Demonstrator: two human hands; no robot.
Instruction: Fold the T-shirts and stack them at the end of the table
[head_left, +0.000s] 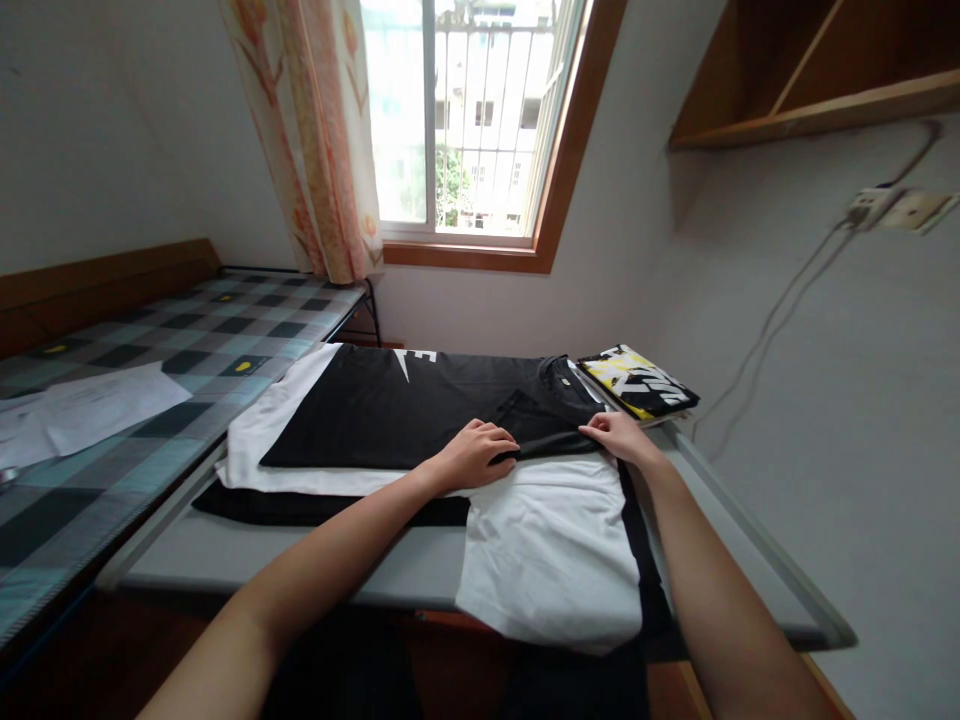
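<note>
The black shirt (390, 415) hides much of the white garment (555, 565) beneath, and the wooden shelf (795, 120) is cut off.

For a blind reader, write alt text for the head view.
A person's left hand touches a folded black T-shirt and the right hand pinches its edge; beneath lie a white garment and black cloth on a gray tabletop.

My bare forearms (349, 550) reach forward; my left hand (476, 457) lies palm down, loosely curved, while my right hand (619, 437) pinches.
</note>
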